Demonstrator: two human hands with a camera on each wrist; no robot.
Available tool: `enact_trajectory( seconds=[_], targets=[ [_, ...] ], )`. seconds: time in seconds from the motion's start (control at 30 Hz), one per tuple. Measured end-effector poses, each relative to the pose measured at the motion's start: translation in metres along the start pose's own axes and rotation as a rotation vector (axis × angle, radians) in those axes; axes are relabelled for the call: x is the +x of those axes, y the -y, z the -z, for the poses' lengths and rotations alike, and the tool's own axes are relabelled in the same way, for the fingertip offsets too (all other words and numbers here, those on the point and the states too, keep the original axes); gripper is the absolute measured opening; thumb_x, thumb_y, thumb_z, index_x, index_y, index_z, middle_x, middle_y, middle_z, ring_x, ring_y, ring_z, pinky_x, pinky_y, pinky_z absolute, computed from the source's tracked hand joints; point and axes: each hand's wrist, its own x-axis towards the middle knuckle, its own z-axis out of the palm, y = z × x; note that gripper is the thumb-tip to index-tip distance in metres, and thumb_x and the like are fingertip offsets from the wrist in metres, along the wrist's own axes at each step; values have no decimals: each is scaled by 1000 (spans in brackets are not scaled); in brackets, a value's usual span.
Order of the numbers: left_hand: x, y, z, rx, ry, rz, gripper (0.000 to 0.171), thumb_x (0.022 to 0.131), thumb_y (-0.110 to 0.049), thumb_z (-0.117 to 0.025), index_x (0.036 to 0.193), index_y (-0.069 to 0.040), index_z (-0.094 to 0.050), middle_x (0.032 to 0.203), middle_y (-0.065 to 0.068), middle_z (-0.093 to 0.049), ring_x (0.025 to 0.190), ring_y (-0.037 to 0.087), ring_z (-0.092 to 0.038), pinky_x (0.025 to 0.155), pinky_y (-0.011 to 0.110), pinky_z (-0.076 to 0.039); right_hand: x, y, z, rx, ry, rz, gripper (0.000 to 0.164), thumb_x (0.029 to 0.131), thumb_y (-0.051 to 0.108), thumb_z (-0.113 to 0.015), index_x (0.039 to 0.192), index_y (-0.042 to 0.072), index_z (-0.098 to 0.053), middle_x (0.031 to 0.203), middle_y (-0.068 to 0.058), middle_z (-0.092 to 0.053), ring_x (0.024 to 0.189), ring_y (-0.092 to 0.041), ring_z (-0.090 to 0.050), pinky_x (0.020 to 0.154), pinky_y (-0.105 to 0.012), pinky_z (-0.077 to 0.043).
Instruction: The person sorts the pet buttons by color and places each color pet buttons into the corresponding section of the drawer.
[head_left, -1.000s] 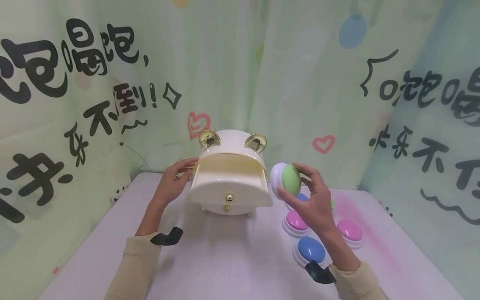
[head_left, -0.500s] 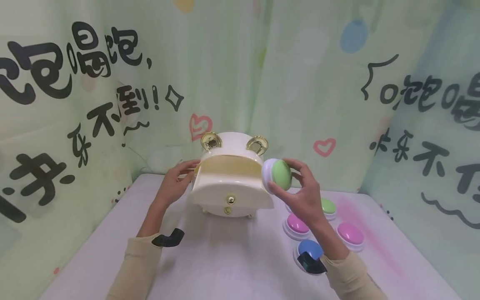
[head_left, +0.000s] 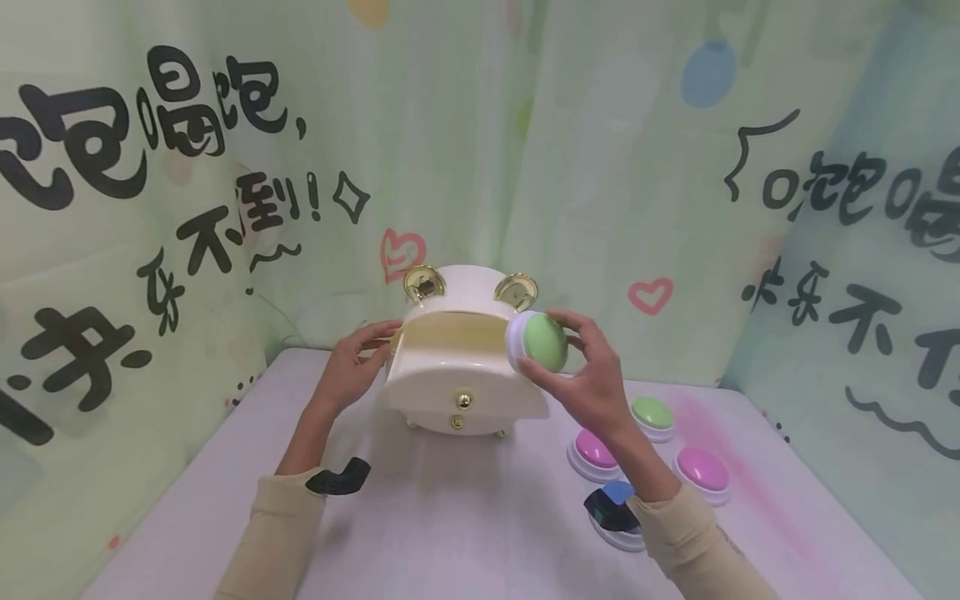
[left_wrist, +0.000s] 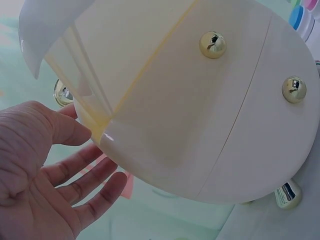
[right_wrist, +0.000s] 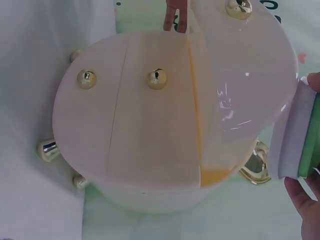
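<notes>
A cream storage box with gold ears and gold knobs stands mid-table, its upper compartment uncovered. My left hand is at the box's left side. In the left wrist view, its thumb touches the compartment's edge and the other fingers spread loosely along the outside. Between thumb and fingers, my right hand grips a round push button with a white base and green dome. It is tilted on its side at the compartment's right edge, base towards the box. In the right wrist view, that button shows only partly.
Several similar buttons lie right of the box: a pink one, another pink one, a green one and a blue one partly hidden by the right wrist's black strap. Printed curtains enclose the white table.
My right hand has carried the green button leftwards and slightly upwards, from beside the box to its compartment's edge. My left hand stays at the box's side.
</notes>
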Motion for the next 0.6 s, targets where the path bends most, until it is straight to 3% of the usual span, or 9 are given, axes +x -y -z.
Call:
enact_trajectory(
  seconds=[0.3, 0.6],
  targets=[
    [0, 1, -1, 2, 4, 10, 38, 103, -8, -58, 141, -8, -61, 139, 17, -62, 123, 36, -62, 94, 56, -55, 7, -1, -5, -13, 76, 64, 66, 74, 12, -92, 132, 6, -61, 132, -9, -64, 119, -23, -60, 99, -46, -53],
    [1, 0, -1, -8, 4, 3, 38, 103, -9, -59, 140, -8, -62, 137, 17, -63, 124, 36, -61, 96, 56, -54, 12, -1, -9, 53, 185, 4, 58, 83, 15, -86, 136, 9, -63, 133, -9, -64, 123, -25, -58, 101, -51, -51]
  ],
)
